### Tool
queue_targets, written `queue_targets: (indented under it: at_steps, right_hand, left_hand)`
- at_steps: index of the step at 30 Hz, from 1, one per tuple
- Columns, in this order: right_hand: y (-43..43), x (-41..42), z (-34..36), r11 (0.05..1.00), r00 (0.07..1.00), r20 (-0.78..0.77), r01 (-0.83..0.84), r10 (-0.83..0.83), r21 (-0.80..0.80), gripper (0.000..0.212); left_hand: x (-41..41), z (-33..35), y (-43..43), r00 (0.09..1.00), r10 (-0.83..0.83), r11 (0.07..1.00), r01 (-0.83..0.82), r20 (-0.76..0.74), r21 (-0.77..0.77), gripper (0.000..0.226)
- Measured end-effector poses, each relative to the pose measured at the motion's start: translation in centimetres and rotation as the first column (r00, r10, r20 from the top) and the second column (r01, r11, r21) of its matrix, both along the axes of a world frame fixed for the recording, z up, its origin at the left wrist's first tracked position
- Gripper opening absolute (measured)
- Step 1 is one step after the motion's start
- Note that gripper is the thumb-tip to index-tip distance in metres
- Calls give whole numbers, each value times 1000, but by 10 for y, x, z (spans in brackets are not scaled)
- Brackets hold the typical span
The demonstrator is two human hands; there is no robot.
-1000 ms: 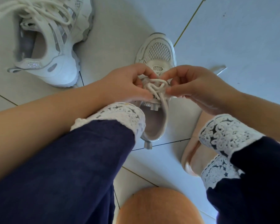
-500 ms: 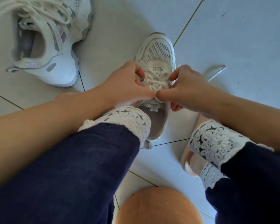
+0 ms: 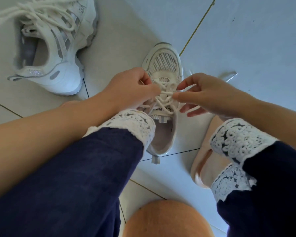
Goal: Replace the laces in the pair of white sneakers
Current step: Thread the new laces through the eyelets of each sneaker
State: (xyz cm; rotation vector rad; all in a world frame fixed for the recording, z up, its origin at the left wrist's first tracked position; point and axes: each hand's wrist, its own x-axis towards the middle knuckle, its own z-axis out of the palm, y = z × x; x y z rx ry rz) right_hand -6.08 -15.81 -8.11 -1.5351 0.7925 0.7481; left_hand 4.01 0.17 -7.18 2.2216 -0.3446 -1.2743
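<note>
A white sneaker [image 3: 164, 62] with a mesh toe stands on the floor between my knees, toe pointing away from me. Its cream lace [image 3: 166, 98] criss-crosses the eyelets and bunches into loops over the tongue. My left hand [image 3: 132, 88] pinches the lace on the shoe's left side, fingers curled. On the right side, my right hand [image 3: 205, 94] pinches a lace strand between thumb and forefinger, with the lower fingers spread. The second white sneaker [image 3: 53, 48] lies at the upper left, laced, with loose lace ends trailing off the frame.
Pale floor tiles [image 3: 246, 31] with thin dark joints lie all around. My knees in dark blue trousers with white lace cuffs [image 3: 237, 139] flank the shoe. A beige slipper [image 3: 203, 161] is under my right leg. An orange-brown round surface [image 3: 167, 219] sits at the bottom edge.
My hands have drawn apart from the knot, pulling lace strands sideways. The lace lies flatter over the tongue, and more of the mesh toe shows.
</note>
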Motion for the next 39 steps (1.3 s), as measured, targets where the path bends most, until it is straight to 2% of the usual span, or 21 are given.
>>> queue_targets:
  at_steps: [2, 4, 7, 9, 12, 15, 18, 22, 25, 27, 30, 32, 35, 39]
  right_hand:
    - [2, 3, -2, 998, 1000, -10, 27, -28, -56, 28]
    - [8, 10, -2, 994, 999, -27, 34, -37, -105, 35]
    - [11, 23, -1, 983, 994, -75, -89, 77, -161, 41]
    - [10, 32, 0, 978, 982, -129, -158, 141, -136, 31]
    - [9, 40, 3, 955, 943, -193, -287, 269, -70, 25]
    - [13, 44, 1, 919, 913, -206, -378, 351, -109, 22]
    - [16, 42, -1, 932, 933, -209, -328, 293, -157, 15]
    - [16, 34, -3, 961, 961, -177, -238, 211, -143, 6]
    - [19, 24, -3, 970, 965, -159, -223, 206, -97, 4]
    - [18, 21, -3, 971, 964, -164, -224, 209, -81, 2]
    - [16, 21, -1, 973, 961, -177, -226, 213, -55, 12]
    - [18, 23, -2, 972, 964, -170, -220, 203, -86, 21]
    - [24, 27, -3, 953, 957, -168, -262, 237, -150, 22]
    - [25, 32, 1, 948, 951, -202, -271, 236, -167, 17]
  left_hand:
    - [2, -2, -9, 993, -50, 998, 47, 111, 31, 26]
    - [2, -3, -17, 984, -82, 996, 75, 156, 50, 31]
    - [4, -4, -25, 975, -124, 990, 107, 183, 96, 33]
    - [7, -1, -28, 977, -153, 983, 135, 147, 128, 36]
    - [9, 5, -29, 992, -123, 985, 121, 4, 123, 31]
    - [8, 8, -29, 985, -162, 976, 168, -52, 137, 28]
    - [7, 10, -29, 984, -171, 977, 176, -51, 117, 29]
    - [5, 10, -23, 983, -181, 977, 182, -22, 116, 38]
    - [-1, 6, -15, 983, -184, 974, 184, -12, 131, 23]
    - [-3, 1, -12, 984, -180, 975, 176, 17, 139, 21]
    - [-5, -4, -8, 988, -152, 980, 145, 40, 134, 22]
    - [-6, -7, -7, 987, -146, 981, 136, 66, 140, 29]
    - [-7, -9, -9, 990, -118, 986, 107, 83, 124, 41]
    - [-6, -12, -10, 957, -244, 961, 217, 157, 171, 42]
